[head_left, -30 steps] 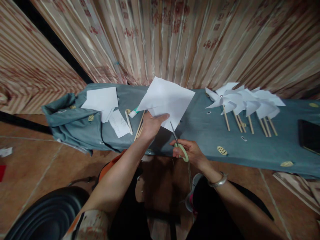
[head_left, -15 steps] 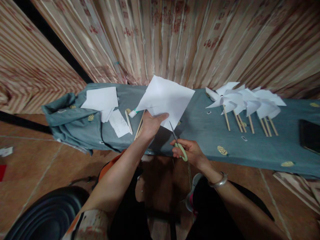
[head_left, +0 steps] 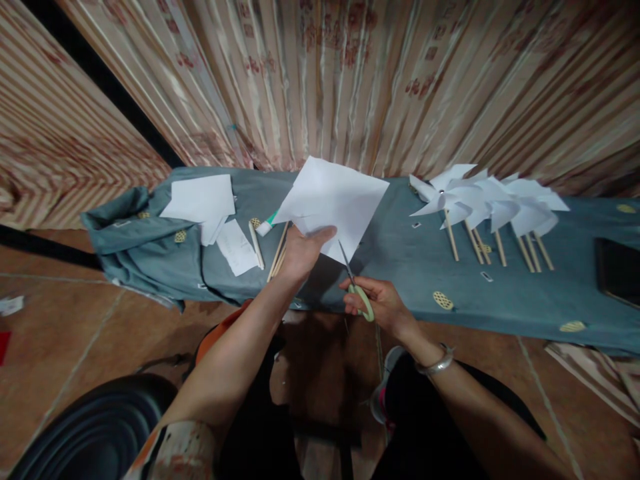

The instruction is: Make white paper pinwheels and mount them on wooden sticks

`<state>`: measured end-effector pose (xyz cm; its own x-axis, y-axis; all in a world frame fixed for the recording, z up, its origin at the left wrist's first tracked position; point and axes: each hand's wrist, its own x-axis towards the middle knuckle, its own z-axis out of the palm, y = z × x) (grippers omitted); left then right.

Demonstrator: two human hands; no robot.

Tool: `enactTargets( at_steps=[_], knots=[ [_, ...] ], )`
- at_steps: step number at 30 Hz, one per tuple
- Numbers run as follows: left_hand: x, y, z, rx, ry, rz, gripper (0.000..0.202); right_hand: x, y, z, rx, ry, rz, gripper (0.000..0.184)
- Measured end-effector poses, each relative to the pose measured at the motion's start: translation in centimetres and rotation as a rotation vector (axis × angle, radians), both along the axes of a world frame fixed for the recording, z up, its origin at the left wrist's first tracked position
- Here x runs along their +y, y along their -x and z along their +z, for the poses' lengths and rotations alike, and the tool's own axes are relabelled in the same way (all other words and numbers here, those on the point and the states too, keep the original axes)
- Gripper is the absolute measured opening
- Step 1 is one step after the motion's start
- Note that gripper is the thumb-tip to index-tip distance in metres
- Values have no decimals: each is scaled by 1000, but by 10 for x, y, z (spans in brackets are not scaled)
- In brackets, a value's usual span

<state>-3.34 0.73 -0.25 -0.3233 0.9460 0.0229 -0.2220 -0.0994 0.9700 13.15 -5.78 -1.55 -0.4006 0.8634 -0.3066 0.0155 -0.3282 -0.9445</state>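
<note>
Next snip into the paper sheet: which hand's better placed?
Right, probably: the right hand holds the green-handled scissors at the near corner of the paper sheet. The left hand grips that sheet.

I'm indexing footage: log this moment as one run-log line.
left hand: holds squarish white paper sheet | right hand: holds green-handled metal scissors, blades at sheet's near corner | nearby: white paper pinwheels on wooden sticks

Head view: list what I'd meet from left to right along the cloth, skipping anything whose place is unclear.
White paper pile → slim pale rod → wooden sticks → left hand → green-handled scissors → paper pinwheels → dark flat object.
</note>
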Motion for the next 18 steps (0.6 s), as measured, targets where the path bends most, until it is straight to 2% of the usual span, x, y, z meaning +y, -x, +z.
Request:
enactTargets(
  at_steps=[4,13,18],
  knots=[
    [0,0,2,-24,10,1,26,0,0,0,9,34,-16,42],
    [2,2,-4,65,5,-41,27,1,-2,-8,12,16,-9,45],
    [-1,0,-3,60,4,-49,39,2,-3,-8,14,-9,-2,43]
  ],
)
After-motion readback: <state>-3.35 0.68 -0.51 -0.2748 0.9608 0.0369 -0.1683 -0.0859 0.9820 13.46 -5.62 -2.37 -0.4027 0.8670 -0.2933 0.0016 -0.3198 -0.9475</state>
